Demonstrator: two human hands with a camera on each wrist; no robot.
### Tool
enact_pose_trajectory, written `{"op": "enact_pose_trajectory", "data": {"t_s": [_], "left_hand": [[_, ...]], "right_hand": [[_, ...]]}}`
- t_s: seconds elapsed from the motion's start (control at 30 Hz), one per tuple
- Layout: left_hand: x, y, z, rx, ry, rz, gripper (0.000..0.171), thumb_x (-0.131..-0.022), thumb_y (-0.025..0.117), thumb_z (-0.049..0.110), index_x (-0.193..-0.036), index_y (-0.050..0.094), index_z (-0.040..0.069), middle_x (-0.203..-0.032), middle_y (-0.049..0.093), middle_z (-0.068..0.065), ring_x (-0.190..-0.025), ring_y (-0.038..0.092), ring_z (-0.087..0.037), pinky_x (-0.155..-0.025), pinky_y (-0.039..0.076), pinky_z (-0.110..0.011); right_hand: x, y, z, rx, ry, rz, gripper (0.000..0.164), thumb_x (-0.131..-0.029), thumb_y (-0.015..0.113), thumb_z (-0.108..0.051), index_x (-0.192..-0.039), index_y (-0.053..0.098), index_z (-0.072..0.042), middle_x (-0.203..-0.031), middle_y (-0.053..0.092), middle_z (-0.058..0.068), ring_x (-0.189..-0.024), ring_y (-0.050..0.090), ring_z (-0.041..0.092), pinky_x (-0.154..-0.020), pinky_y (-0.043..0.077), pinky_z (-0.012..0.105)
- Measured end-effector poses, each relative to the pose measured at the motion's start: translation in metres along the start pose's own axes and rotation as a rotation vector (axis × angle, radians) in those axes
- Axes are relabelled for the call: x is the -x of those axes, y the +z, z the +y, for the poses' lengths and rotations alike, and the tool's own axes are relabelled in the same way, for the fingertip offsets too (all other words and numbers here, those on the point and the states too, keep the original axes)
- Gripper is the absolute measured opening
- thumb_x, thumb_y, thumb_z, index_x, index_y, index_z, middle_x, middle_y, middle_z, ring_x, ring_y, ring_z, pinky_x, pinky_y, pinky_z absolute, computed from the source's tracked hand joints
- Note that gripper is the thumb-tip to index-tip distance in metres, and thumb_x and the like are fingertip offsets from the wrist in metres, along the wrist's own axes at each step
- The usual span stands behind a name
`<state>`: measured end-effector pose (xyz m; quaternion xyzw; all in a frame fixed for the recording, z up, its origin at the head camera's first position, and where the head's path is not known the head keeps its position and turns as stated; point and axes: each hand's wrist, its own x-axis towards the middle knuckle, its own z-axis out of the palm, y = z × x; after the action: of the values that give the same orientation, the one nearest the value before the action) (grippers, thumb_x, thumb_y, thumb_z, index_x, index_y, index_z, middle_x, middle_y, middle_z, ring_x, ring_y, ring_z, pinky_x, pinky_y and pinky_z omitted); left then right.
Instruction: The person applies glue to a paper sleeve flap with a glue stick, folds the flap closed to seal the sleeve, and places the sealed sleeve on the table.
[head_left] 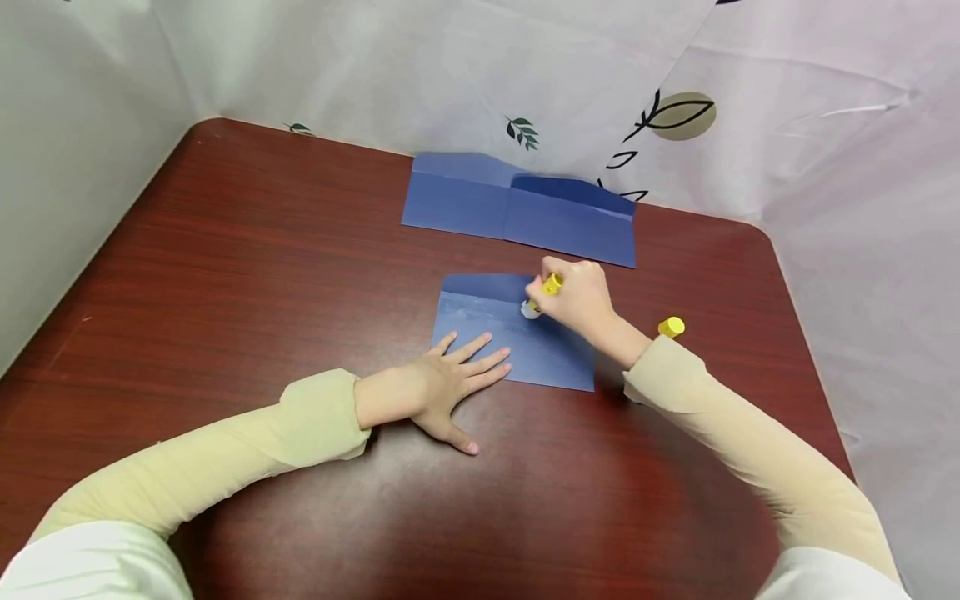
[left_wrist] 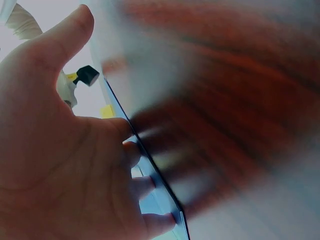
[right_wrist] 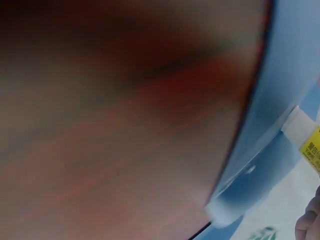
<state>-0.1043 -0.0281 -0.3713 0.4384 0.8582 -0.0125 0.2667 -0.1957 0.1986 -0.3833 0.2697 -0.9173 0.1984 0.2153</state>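
Note:
A blue envelope-like paper piece (head_left: 540, 354) with a folded flap lies on the table in the head view. My left hand (head_left: 446, 385) rests on its lower left part, fingers spread and straight, thumb out on the wood. With curled fingers my right hand (head_left: 581, 296) grips a yellow glue stick (head_left: 552, 284), its white end down against the paper near the flap's fold. The right wrist view shows the glue stick's white end (right_wrist: 298, 126) touching the blue paper (right_wrist: 280, 90). Whitish smears lie along the fold. Right of the right hand is a yellow cap (head_left: 671, 326).
Farther back, two more blue paper pieces, a left one (head_left: 457, 204) and a right one (head_left: 573, 225), lie side by side near the table's (head_left: 225, 292) back edge. Pale curtain-like sheeting (head_left: 390, 75) with leaf prints surrounds the table's back and sides.

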Motion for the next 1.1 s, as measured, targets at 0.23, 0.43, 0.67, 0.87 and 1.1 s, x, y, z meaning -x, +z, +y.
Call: {"op": "enact_pose_trajectory", "data": {"t_s": [0.23,0.43,0.67,0.87,1.1], "left_hand": [[0.001,-0.001,0.001,0.008,-0.002,0.003,0.109,-0.077,0.054,0.078,-0.156,0.002,0.026,-0.163,-0.008,0.008,-0.150,-0.014,-0.022,-0.120,0.000,-0.054],[0.002,-0.001,0.001,0.013,-0.007,-0.005,0.108,-0.077,0.054,0.077,-0.156,0.001,0.026,-0.163,-0.009,0.008,-0.150,-0.014,-0.022,-0.120,-0.001,-0.054],[0.001,-0.004,0.000,0.092,-0.010,-0.004,0.102,-0.079,0.057,0.073,-0.156,0.008,0.027,-0.163,-0.005,0.010,-0.150,-0.012,-0.020,-0.120,0.000,-0.053],[0.000,-0.013,0.000,0.146,-0.009,0.000,0.090,-0.083,0.058,0.067,-0.154,0.021,0.026,-0.163,0.006,0.010,-0.151,-0.002,-0.020,-0.120,0.008,-0.054],[-0.006,-0.021,-0.009,0.176,0.055,0.045,0.062,-0.096,0.050,0.049,-0.150,0.035,0.021,-0.160,0.022,0.005,-0.150,0.012,-0.026,-0.117,0.019,-0.055]], "right_hand": [[0.022,-0.021,0.023,0.027,0.096,0.035,0.022,-0.076,0.061,-0.013,-0.057,0.050,-0.009,-0.044,0.046,0.003,-0.038,0.041,0.015,-0.042,0.030,0.025],[0.035,-0.033,0.037,0.072,0.147,0.056,0.023,-0.077,0.062,-0.014,-0.057,0.051,-0.009,-0.043,0.047,0.003,-0.038,0.037,0.013,-0.041,0.028,0.026],[0.049,-0.044,0.046,0.088,0.246,0.068,0.024,-0.079,0.063,-0.019,-0.059,0.053,-0.010,-0.044,0.048,0.003,-0.040,0.038,0.015,-0.040,0.030,0.026],[0.059,-0.059,0.050,-0.048,0.459,0.025,0.032,-0.085,0.069,-0.036,-0.068,0.061,-0.009,-0.052,0.058,0.004,-0.043,0.045,0.015,-0.040,0.035,0.022],[0.050,-0.076,0.043,-0.592,0.768,0.033,0.031,-0.088,0.067,-0.040,-0.077,0.058,-0.013,-0.050,0.057,-0.004,-0.038,0.054,0.016,-0.038,0.040,0.022]]}}
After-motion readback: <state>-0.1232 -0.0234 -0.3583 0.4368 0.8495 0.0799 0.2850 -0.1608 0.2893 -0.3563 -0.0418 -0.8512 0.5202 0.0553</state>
